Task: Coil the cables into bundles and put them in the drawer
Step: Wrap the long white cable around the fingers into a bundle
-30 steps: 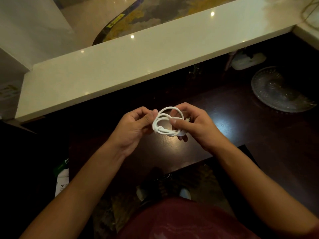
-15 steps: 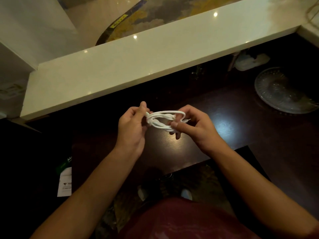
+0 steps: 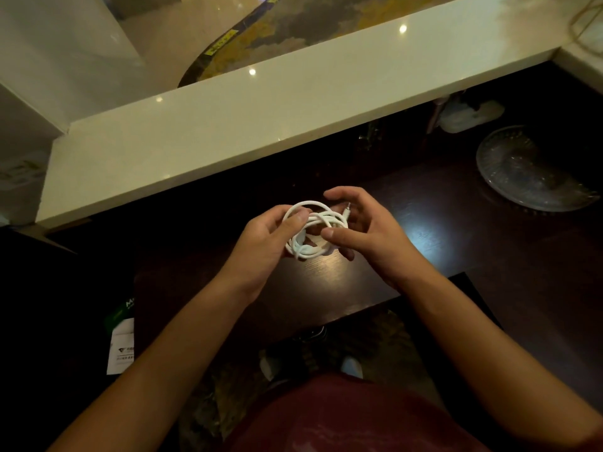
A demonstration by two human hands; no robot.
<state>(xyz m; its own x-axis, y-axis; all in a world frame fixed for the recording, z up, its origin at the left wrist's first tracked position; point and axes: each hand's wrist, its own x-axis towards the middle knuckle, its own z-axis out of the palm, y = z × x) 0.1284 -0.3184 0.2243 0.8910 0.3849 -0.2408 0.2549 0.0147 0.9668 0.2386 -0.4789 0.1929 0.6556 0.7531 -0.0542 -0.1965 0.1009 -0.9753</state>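
A white cable (image 3: 314,220) is wound into a small coil and held above the dark wooden desk (image 3: 434,230). My left hand (image 3: 266,241) grips the coil's left side, thumb on top of the loops. My right hand (image 3: 365,230) curls round the right side, thumb against the strands and fingers arched over the top. A metal plug tip sticks out at the coil's upper right, between my right fingers. No drawer is visible.
A clear glass plate (image 3: 532,172) lies on the desk at the right. A white object (image 3: 466,114) sits under the pale stone counter (image 3: 261,115) that runs across the back. A white and green paper packet (image 3: 122,347) lies low at the left.
The coil has turned from flat and edge-on to face up. My left thumb now lies on top of its left side, and my right fingers have opened wider around it.
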